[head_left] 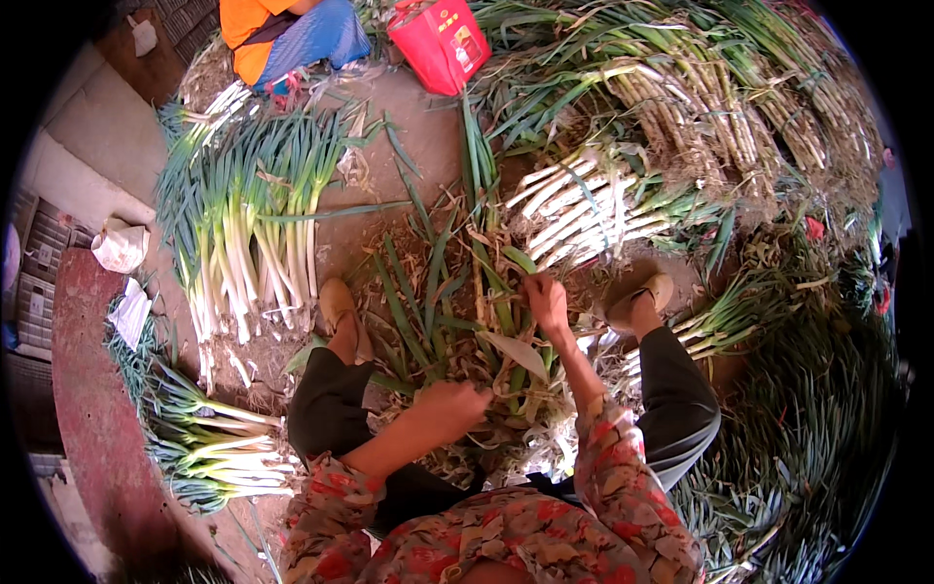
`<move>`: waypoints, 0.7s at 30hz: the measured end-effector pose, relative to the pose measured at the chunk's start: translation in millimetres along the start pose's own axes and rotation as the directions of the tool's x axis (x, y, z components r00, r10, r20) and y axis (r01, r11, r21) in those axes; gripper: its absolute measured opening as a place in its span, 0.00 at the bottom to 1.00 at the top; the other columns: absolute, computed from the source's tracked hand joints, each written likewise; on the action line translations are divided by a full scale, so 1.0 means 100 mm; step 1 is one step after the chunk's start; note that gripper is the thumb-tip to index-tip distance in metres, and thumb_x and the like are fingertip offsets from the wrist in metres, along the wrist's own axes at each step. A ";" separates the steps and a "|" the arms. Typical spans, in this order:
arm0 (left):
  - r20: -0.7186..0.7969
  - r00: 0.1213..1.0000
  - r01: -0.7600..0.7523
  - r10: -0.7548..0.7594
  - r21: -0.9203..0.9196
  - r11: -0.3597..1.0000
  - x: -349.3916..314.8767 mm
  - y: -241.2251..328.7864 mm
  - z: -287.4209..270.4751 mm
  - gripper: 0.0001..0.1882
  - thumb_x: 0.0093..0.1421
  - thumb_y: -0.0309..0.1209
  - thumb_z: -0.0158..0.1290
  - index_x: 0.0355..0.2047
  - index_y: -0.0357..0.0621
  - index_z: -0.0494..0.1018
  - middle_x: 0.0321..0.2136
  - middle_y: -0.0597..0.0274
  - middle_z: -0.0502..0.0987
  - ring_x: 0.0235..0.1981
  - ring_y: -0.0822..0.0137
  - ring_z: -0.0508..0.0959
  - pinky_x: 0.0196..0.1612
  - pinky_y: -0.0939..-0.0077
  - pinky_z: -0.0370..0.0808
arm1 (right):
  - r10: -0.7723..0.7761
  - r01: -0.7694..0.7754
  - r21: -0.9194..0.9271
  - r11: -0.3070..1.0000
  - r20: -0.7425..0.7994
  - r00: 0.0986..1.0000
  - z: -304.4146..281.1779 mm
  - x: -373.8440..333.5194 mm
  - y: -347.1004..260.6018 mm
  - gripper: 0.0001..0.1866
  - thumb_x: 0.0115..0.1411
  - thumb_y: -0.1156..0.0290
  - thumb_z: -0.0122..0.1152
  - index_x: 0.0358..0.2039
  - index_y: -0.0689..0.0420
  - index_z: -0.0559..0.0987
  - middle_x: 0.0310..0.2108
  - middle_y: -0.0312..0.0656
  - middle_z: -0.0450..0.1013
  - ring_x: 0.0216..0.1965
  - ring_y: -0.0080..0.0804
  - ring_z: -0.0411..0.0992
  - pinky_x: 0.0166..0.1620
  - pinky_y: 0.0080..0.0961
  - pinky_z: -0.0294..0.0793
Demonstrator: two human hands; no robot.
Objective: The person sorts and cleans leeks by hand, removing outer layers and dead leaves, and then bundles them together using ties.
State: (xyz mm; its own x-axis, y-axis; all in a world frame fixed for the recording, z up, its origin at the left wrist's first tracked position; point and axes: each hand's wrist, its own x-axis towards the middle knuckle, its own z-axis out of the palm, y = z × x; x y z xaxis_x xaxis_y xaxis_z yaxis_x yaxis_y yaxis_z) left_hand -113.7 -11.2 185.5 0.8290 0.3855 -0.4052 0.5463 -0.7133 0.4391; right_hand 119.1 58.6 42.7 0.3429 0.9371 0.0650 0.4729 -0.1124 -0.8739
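Note:
I sit with my feet apart over a heap of loose green onion leaves and dry peelings. My right hand is closed at the far side of this heap, its fingertips pinching a green onion leaf. Nearer to me, my left hand is curled closed above the peelings, and what its fingers hold, if anything, is hidden. Between the hands runs a green onion stalk with a broad pale leaf lying across the litter. White-stemmed cleaned green onions lie just beyond my right hand.
Rows of cleaned green onions lie at left, with another bunch nearer. Untrimmed, rooty onions are piled far right; dark green leaves fill the near right. A red bag and another person are at the far side.

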 end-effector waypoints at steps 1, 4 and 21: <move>0.055 0.998 0.040 -0.038 -0.035 0.999 0.02 0.05 -0.03 0.22 0.51 0.32 0.55 0.45 0.42 0.65 0.27 0.52 0.70 0.30 0.57 0.73 0.34 0.67 0.69 | 0.004 -0.004 -0.015 1.000 -0.010 1.000 0.13 0.10 -0.03 0.13 0.56 0.67 0.49 0.29 0.65 0.76 0.20 0.44 0.73 0.19 0.28 0.71 0.26 0.25 0.70; -0.311 0.936 -0.098 0.163 0.215 0.972 0.06 0.07 0.04 0.26 0.43 0.29 0.57 0.44 0.35 0.65 0.28 0.52 0.70 0.31 0.57 0.72 0.35 0.69 0.65 | 0.004 0.019 -0.156 0.988 0.149 0.989 0.74 0.28 0.64 0.12 0.56 0.67 0.51 0.24 0.65 0.73 0.17 0.43 0.71 0.16 0.30 0.69 0.24 0.25 0.69; -0.452 0.892 0.068 -0.002 0.130 0.989 -0.13 -0.21 -0.29 0.09 0.54 0.35 0.49 0.28 0.42 0.68 0.21 0.59 0.70 0.23 0.61 0.75 0.22 0.67 0.70 | 0.282 -0.566 0.546 0.618 0.518 0.807 0.37 -0.04 -0.71 0.11 0.57 0.70 0.49 0.29 0.66 0.75 0.27 0.41 0.71 0.22 0.28 0.68 0.24 0.24 0.68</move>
State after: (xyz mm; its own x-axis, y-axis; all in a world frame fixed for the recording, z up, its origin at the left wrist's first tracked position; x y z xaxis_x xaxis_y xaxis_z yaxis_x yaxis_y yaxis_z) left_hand -133.1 15.6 204.6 0.7924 0.6100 -0.0005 0.5815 -0.7552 0.3026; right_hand 54.1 74.5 86.8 -0.0102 0.8961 -0.4437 -0.3452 -0.4196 -0.8395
